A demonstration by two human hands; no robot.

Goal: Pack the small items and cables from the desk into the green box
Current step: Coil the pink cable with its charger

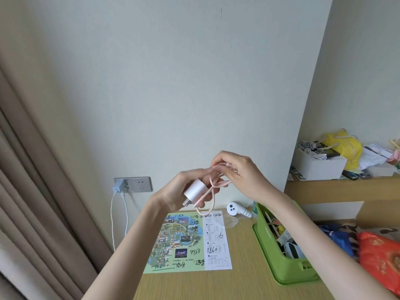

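Observation:
I hold both hands up above the desk. My left hand (pixel 177 191) grips a white charger plug (pixel 195 189) with its prongs pointing down and left. A pink braided cable (pixel 213 187) loops from the plug, and my right hand (pixel 238 169) pinches the cable's upper turns, which wrap round its fingers. The green box (pixel 270 254) stands on the desk at the right, under my right forearm, with several small items inside. A white handheld device (pixel 237 209) lies on the desk behind the box.
A park map sheet with handwriting (pixel 188 241) lies on the desk. A wall socket (pixel 133 184) holds a blue-grey charger with a white cable hanging down. Curtains hang at the left. A red bag (pixel 381 256) sits right of the box. A shelf behind carries a white box (pixel 320 163).

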